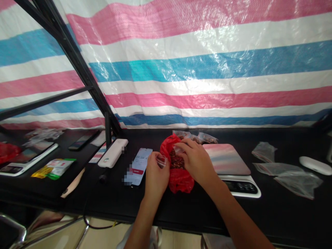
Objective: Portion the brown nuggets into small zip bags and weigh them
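A red plastic bag [181,181] sits open on the black table, full of small reddish-brown pieces [176,162] whose kind I cannot make out. At its left rim my left hand [157,174] is closed, with a small clear plastic bag [161,160] between the fingers. My right hand [195,162] reaches over the bag from the right. Its bent fingers pinch translucent plastic [177,149] above the pieces; whether this is part of the same clear bag is hidden. Just behind lie several small filled clear bags [208,138].
A white digital scale [227,160] stands right of the red bag. Farther right are empty clear zip bags [298,180] and a white case [315,165]. To the left lie a lit phone [141,166] and a white power bank [113,153]. A black metal frame [85,76] rises at left.
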The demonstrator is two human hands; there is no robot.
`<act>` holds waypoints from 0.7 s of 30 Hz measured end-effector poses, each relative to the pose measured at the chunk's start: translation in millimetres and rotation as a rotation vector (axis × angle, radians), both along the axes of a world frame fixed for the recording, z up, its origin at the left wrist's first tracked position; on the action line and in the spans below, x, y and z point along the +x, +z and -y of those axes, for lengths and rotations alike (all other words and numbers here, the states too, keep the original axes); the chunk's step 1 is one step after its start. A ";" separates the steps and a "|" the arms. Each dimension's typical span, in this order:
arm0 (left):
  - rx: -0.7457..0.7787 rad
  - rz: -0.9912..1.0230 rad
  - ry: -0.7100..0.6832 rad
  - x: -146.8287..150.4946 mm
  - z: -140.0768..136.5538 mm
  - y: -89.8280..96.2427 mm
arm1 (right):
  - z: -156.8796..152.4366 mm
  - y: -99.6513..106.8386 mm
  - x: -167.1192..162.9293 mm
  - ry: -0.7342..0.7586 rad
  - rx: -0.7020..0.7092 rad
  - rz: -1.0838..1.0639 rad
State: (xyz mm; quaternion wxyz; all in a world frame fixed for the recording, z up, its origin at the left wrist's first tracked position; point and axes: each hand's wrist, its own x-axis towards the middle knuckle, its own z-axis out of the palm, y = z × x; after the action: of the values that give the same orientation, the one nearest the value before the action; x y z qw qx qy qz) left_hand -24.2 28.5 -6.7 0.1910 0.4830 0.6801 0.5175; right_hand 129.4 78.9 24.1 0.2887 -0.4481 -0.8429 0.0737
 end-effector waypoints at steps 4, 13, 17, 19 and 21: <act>-0.076 0.098 -0.056 -2.9 -1.0 -4.6 | -2.7 -4.4 8.0 0.017 -0.134 0.176; -0.087 0.292 -0.069 0.9 -4.2 -4.0 | 1.2 -0.9 2.2 0.057 -0.271 0.151; -0.047 0.316 -0.043 0.4 -3.8 -3.9 | 0.3 -2.1 3.9 0.047 -0.312 0.046; -0.031 0.303 -0.041 -0.2 -2.9 -3.0 | -0.4 -4.6 4.9 0.049 -0.299 -0.008; -0.005 0.267 -0.034 -1.3 -1.3 -1.1 | -1.4 -6.6 6.3 0.052 -0.279 -0.070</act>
State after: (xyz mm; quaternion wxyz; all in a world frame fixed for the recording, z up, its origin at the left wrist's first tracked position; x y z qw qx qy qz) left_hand -25.5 29.8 -7.8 0.2897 0.4206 0.6418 0.5721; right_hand 135.8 80.3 17.5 0.2506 -0.4591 -0.8252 0.2131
